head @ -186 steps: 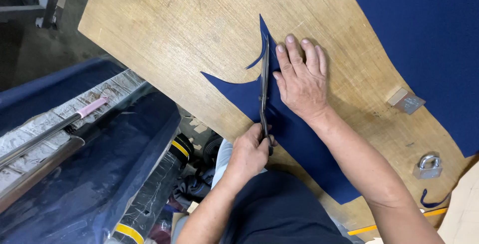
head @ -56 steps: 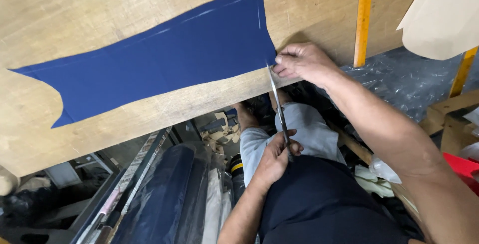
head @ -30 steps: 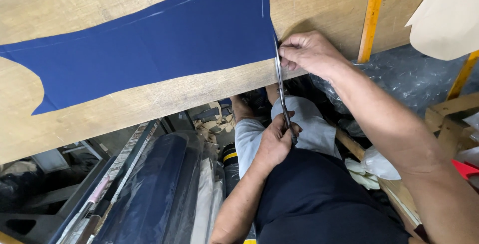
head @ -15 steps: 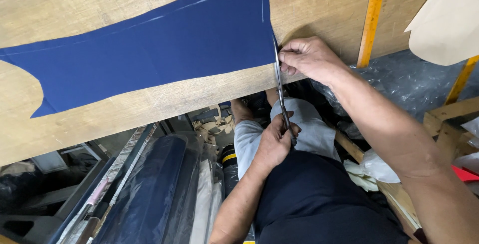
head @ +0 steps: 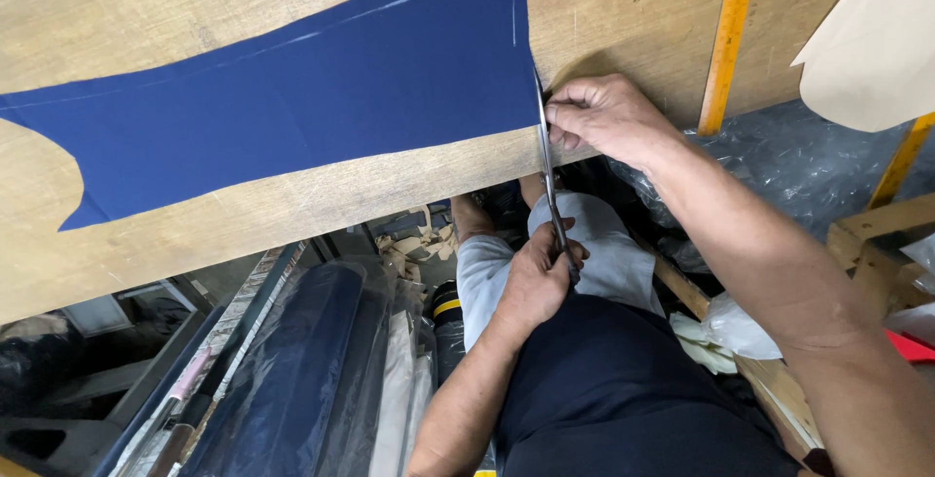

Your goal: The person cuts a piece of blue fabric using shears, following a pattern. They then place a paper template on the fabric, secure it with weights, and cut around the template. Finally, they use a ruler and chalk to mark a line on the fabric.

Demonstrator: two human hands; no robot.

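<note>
A: Far left, what's down there?

B: Below the tabletop edge, rolls of dark navy fabric wrapped in clear plastic [head: 292, 380], lying side by side with some paler rolls. Dim, can't make out more.

A: And on the tabletop?

B: Worn pale plywood tabletop [head: 195, 9]. A long strip of navy blue cloth [head: 292, 116] lies flat across it, running from the left edge of view to about the middle. Left end has a curved notch cut out. A faint chalk line runs along its upper edge, and a short one near the right end.

A: Where are the scissors?

B: Long steel scissors [head: 547, 175], blades right at the cloth's straight right end, just at the tabletop's near edge. Blades look nearly together; they point away from the person.

A: Left hand?

B: Left hand [head: 538, 277] is below the tabletop edge, in front of the torso, fingers clamped around the scissor handles.

A: Right hand?

B: Right hand [head: 604, 116] rests on the tabletop just right of the blades. Fingers curled together, tips pinched at the cloth's cut edge beside the blade. Whether there's a sliver of cloth between them, I can't tell.

A: Further right?

B: A yellow-orange wooden ruler [head: 729, 38] lies on the tabletop, well apart from the cloth. Past it, a beige paper pattern piece [head: 872, 38] at the top right corner.
</note>
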